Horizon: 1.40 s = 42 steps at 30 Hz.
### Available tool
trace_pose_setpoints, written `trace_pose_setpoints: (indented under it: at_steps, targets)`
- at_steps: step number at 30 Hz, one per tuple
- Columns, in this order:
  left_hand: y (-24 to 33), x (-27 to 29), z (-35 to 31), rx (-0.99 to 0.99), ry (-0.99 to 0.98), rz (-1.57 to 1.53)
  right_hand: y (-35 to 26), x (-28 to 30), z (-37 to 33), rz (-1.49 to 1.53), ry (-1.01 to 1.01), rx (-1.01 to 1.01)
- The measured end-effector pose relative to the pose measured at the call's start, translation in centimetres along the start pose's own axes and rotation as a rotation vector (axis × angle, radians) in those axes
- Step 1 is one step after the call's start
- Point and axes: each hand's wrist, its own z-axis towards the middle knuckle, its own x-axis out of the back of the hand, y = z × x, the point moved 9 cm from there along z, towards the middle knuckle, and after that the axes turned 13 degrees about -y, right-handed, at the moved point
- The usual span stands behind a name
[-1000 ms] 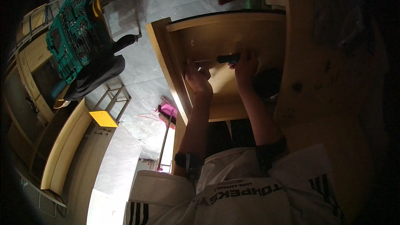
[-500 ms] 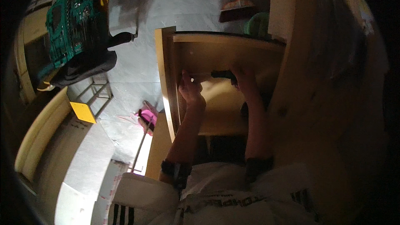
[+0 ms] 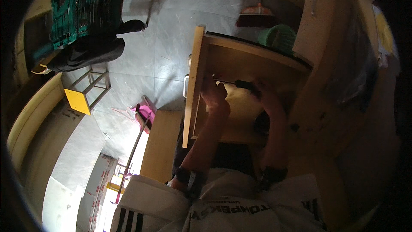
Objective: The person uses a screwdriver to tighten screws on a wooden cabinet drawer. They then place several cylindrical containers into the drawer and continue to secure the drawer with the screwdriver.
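A pulled-out wooden drawer [image 3: 194, 103] lies in front of me, its front panel on the left. Both my hands reach into it. In my right hand [image 3: 267, 93] is a screwdriver [image 3: 245, 85] with a dark handle, gripped at the handle's end, its thin shaft pointing left at the inner side of the panel. My left hand [image 3: 214, 96] is beside the shaft's tip against that panel, fingers curled and pinched together. What they pinch is too dark and small to make out. A dark round shape [image 3: 262, 122] shows beside my right forearm.
A green tool case [image 3: 83, 10] with many tools lies open at the upper left, near a black bag [image 3: 88, 56]. A yellow-topped stool [image 3: 78, 101] and a pink dustpan [image 3: 146, 112] stand on the floor. Beyond the drawer are a broom [image 3: 256, 17] and a green basket [image 3: 279, 38].
The view has shifted, so the drawer and my hands appear further right. The screwdriver stays in my right hand, pointing at the panel, and my left hand keeps beside its tip.
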Motion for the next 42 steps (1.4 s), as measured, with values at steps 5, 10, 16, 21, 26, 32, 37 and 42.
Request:
trace_pose_setpoints:
  at_steps: [5,10,16,21,26,32,37,42]
  targets:
    - [-1.2,-0.6,-0.6,0.205,-0.091,-0.072,-4.2,-1.3,-1.3,-0.893,0.001,0.145]
    - [1.4,-0.5,-0.7,0.039,-0.069,0.484,-1.7,0.3,-1.3,-0.45,0.052,-0.218]
    - [-2.8,-1.1,-1.2,0.274,-0.124,-0.297,-2.6,-0.6,-1.1,-0.496,0.024,-0.067]
    - [-2.4,-1.6,-0.9,0.309,-0.187,-0.33,-1.0,2.1,-3.0,-0.064,0.27,-0.083]
    - [-0.4,-1.0,-1.4,0.403,-0.184,-0.232,-3.7,0.1,-2.9,-0.902,0.118,0.05]
    - [2.1,-0.6,-0.8,0.151,-0.219,0.493,-2.5,0.5,-2.0,-0.171,0.091,0.094]
    - [0.6,-1.1,-0.3,0.014,-0.197,0.601,-2.5,1.6,-1.3,-0.631,0.24,-0.023]
    - [1.0,-0.4,-0.5,0.047,-0.103,0.489,-1.6,0.4,-0.7,-0.235,0.049,0.146]
